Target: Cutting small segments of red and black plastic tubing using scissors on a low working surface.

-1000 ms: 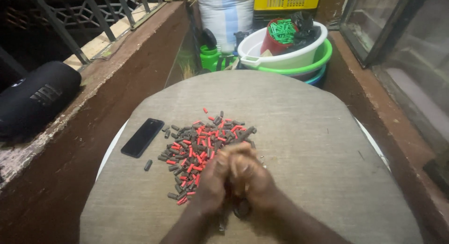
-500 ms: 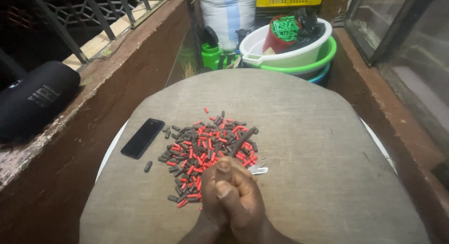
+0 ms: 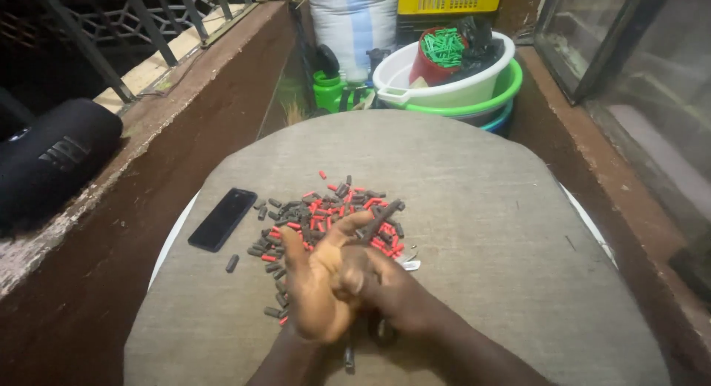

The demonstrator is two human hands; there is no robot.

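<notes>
Fingers of your left hand (image 3: pixel 318 282) are spreading loose while your right hand (image 3: pixel 385 286) is pinching a dark stick (image 3: pixel 381 219); the red-and-black pile (image 3: pixel 326 216) is lying mostly unsorted just beyond.

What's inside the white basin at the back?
The white basin holds a red cup full of green pieces, with dark, bag-like stuff beside it. These cover the basin's bottom, so anything lying under them cannot be seen.
</notes>
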